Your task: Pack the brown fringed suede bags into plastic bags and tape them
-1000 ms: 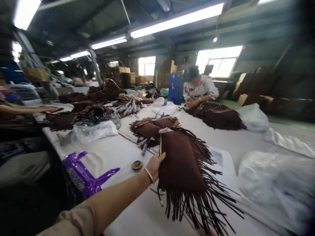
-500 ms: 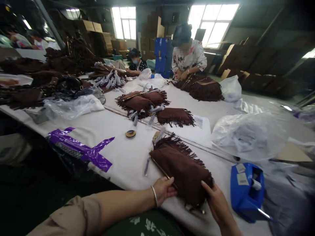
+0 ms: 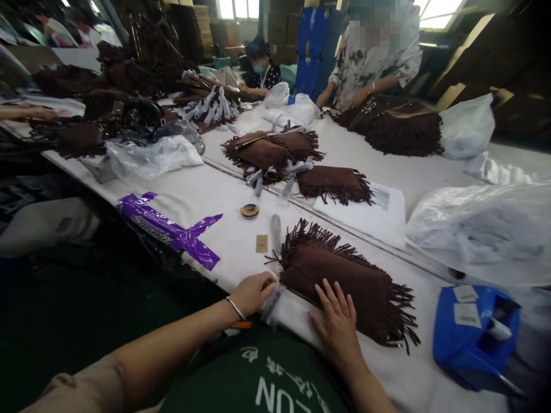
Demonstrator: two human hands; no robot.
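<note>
A long white-covered work table point(image 3: 215, 201) runs through a dim garment workshop, crowded with brown suede fringed bags, clear plastic bags point(image 3: 482, 229) and a black package strapped with purple tape point(image 3: 167, 229). Cardboard cartons point(image 3: 469, 63) and blue crates point(image 3: 316, 46) are stacked against the far wall beneath bright windows point(image 3: 232, 8). Across the table, a co-worker in a floral blouse point(image 3: 374, 51) has both hands at a fringed bag point(image 3: 390, 126), while a masked co-worker point(image 3: 260, 69) sits farther back. At the near edge, a brown suede fringed bag point(image 3: 336, 292) lies flat on the cloth, its fringe toward the far side and right end. The worker's hands are apart — the right hand point(image 3: 338, 324) is open, fingers spread and pressed on the suede, holding nothing. The left hand point(image 3: 253, 293), wearing a thin bangle point(image 3: 235, 308), is loosely curled on the table just beside the bag's left end, next to a clear plastic sleeve point(image 3: 271, 307) — whether it grips the sleeve cannot be told. A small kraft tag point(image 3: 261, 244) lies near.
</note>
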